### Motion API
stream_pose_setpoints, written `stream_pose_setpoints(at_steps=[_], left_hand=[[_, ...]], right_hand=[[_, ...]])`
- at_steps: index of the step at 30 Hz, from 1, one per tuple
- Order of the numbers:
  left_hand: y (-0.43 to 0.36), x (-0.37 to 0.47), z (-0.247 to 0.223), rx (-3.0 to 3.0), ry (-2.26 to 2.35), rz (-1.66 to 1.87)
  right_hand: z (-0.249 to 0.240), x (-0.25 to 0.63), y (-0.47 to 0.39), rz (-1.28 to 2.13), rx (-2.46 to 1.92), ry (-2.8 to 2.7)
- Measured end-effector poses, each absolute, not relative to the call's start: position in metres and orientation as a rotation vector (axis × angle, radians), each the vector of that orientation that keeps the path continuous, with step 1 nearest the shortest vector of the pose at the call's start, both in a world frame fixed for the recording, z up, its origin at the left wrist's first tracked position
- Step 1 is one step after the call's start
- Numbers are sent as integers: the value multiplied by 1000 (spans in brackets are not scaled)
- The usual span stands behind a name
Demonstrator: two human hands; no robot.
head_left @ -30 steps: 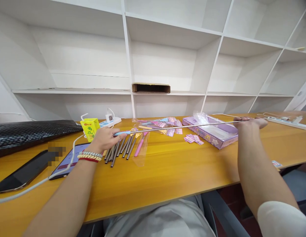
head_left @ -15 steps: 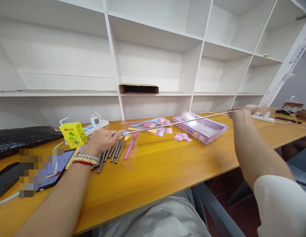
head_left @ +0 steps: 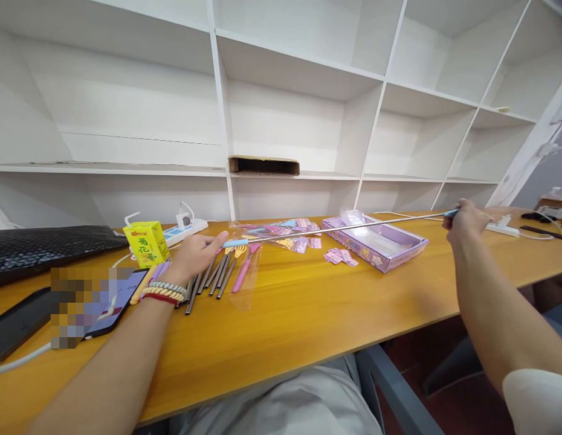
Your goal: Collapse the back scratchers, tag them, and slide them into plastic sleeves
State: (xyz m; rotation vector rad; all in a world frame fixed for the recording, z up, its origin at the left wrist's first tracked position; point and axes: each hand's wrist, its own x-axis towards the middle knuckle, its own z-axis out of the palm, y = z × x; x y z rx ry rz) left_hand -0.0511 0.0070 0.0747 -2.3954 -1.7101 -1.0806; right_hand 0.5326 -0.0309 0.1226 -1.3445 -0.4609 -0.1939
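Note:
A thin extended telescopic back scratcher [head_left: 376, 223] stretches across the table between my two hands. My left hand [head_left: 194, 257] is closed on its light-blue handle, the thumb lying along it. At the far right, my right hand [head_left: 468, 219] grips the other end, where a bit of blue shows; the fingers hide the tip. Below the left hand lie several metal rods [head_left: 224, 275], some with yellow hand-shaped heads. Beside them is a pink-handled piece [head_left: 242, 275] in a clear sleeve. More bagged pieces [head_left: 287, 228] and small purple cards [head_left: 342, 257] lie behind the rod.
An open purple box [head_left: 390, 257] with clear plastic sits right of centre. To the left are a yellow drink carton [head_left: 147, 243], a power strip [head_left: 193, 228], phones [head_left: 18, 320] and a black bag [head_left: 58, 248]. White shelves [head_left: 285, 121] rise behind, holding a cardboard box [head_left: 263, 165].
My right hand has turned and now has its fingers wrapped round the rod's far end, with blue showing there. The view has shifted slightly left. My left hand keeps hold of the handle.

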Motion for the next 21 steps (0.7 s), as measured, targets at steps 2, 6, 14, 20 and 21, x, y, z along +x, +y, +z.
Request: stream_pose_setpoints(at_steps=[2,6,14,20,21], left_hand=[[-1,-33,78,-2396,-1699,-1035],[-29,11,84,-2522,-1455,-978],[-51,17,82,-2391,-1707,-971],[-49,13,62,-2733,-1464,-653],[-50,15,57,-2739,-1410,-585]], right_hand=[[120,480,-26,-137,-1392,-466],[96,340,-19,-20,-1333,-995],[50,213,-42,129,-1144,-1158],[36,256,-19,595,-1383,-1309],[33,266,-12,643,-1454,-1351]])
